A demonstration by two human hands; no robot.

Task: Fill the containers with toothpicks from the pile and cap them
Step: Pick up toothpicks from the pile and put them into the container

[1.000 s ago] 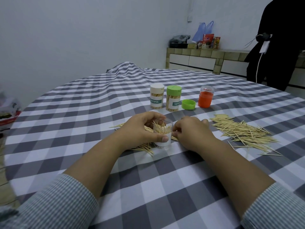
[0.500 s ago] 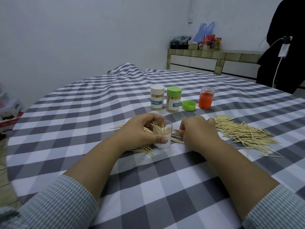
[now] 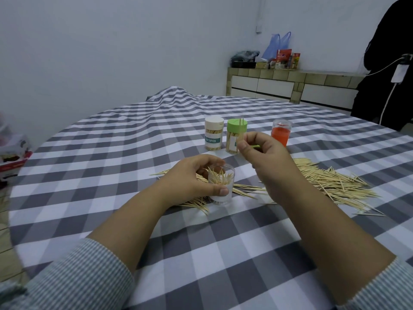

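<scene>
Grey checked cloth (image 3: pixel 201 253) covers the bench. Left hand (image 3: pixel 192 180) holds the clear cup (image 3: pixel 221 186) steady so it won't tip. Right hand (image 3: pixel 261 153), just behind the cup, pinches toothpicks (image 3: pixel 241 128) upright to drop in. Beside the cup lies the pile (image 3: pixel 330 182). Behind it stand a white jar (image 3: pixel 213 136), green jar (image 3: pixel 234 135) and orange jar (image 3: pixel 281 134).

The left hand (image 3: pixel 192 177) is gripping an open clear container (image 3: pixel 221 186) partly filled with toothpicks. The right hand (image 3: pixel 266 159) is pinching toothpicks (image 3: pixel 241 128) above it. 2 capped containers (image 3: pixel 214 136) are standing behind, beside the pile (image 3: pixel 330 182).
</scene>
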